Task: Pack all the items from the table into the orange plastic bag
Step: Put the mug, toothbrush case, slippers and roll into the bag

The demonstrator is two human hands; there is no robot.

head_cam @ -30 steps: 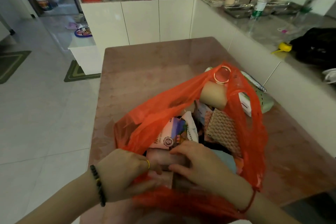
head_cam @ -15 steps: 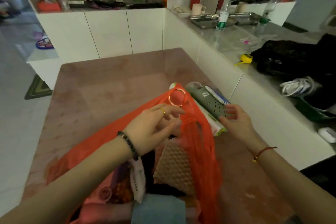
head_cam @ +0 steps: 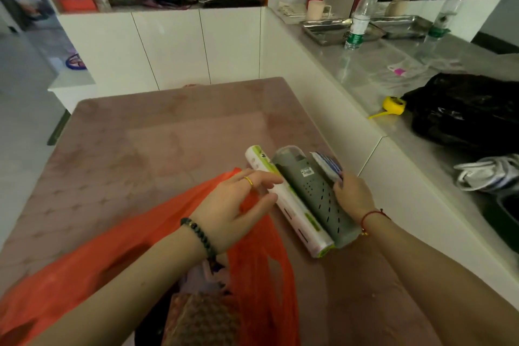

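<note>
The orange plastic bag (head_cam: 92,270) lies open at the table's near left, with a brown patterned pack (head_cam: 205,320) and other items inside. Beside it on the table, a white and green roll (head_cam: 297,219), a grey perforated item (head_cam: 317,199) and a blue and white packet (head_cam: 328,166) lie side by side. My left hand (head_cam: 236,205) reaches over the bag's edge, its fingers and thumb on the roll's left side. My right hand (head_cam: 354,196) grips the grey item's right edge, next to the packet.
The brown table (head_cam: 157,143) stands against a white half wall on the right. Behind that wall a counter holds a black bag (head_cam: 466,109), a yellow tape measure (head_cam: 394,105), water bottles and metal trays. White cabinets stand at the far end.
My left hand let go of the bag's handle and moved right onto the roll. My right hand closed on the grey item. The gold ring on the bag is out of sight.
</note>
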